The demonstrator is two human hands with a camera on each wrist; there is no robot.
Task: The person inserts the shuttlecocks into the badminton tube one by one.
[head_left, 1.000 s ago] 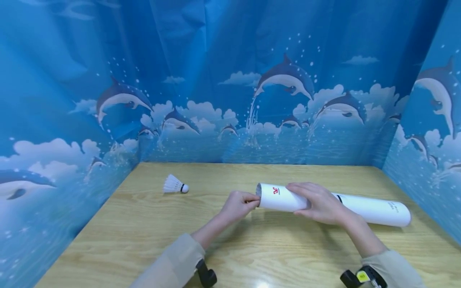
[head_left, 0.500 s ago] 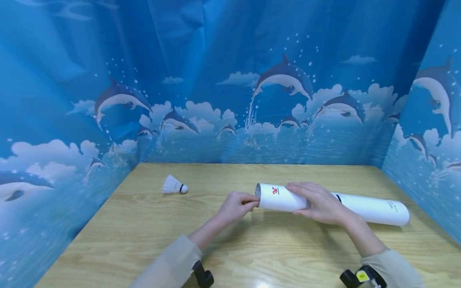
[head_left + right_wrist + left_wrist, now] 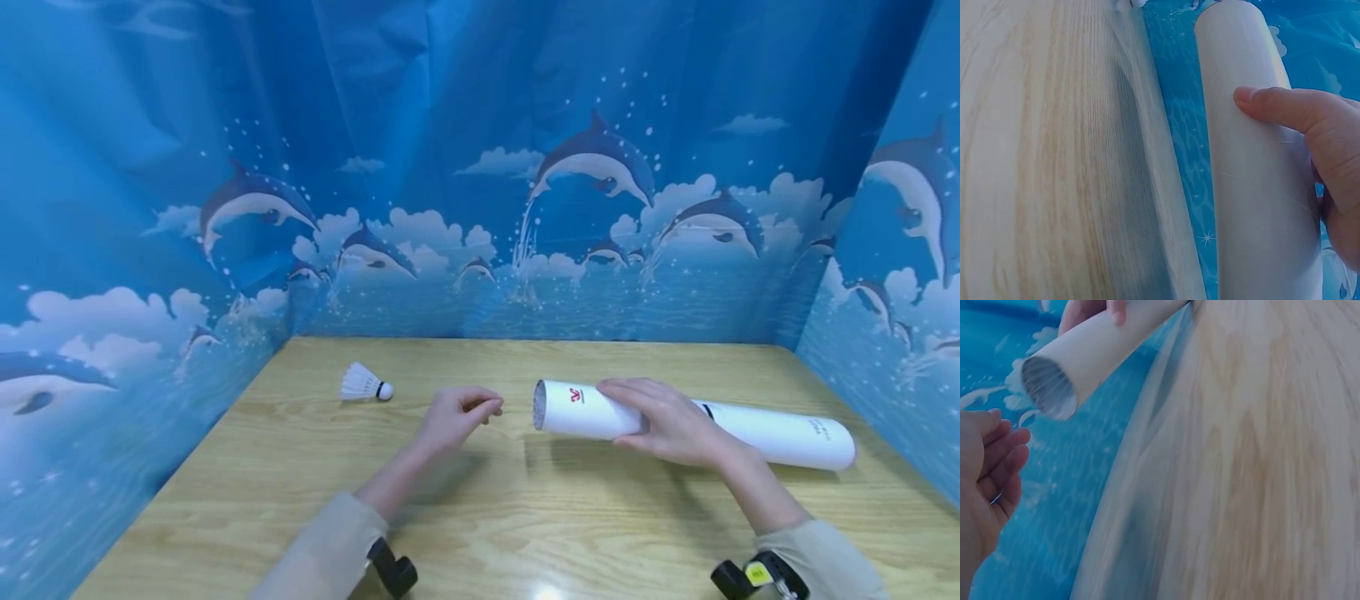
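Note:
My right hand (image 3: pixel 671 421) grips a long white shuttlecock tube (image 3: pixel 787 435) around its body. The tube lies crosswise, with a red logo near its uncapped left end and a black band partly behind the hand. In the left wrist view that round mouth of the tube (image 3: pixel 1050 389) faces my left hand (image 3: pixel 988 481), showing pale streaks inside. In the right wrist view the thumb presses along the tube (image 3: pixel 1254 187). My left hand holds nothing, its fingers loosely bent, a short gap left of the mouth. A white feathered shuttlecock (image 3: pixel 365 384) lies on its side farther left.
The wooden table (image 3: pixel 480 533) runs back to a blue dolphin-printed curtain (image 3: pixel 450 208), which also closes off the left and right sides. Shadows of the tube and arms fall on the tabletop.
My left hand has drawn back leftward from the tube's mouth, where its fingers were at the rim, and its fingers have loosened. The right hand and tube have hardly moved.

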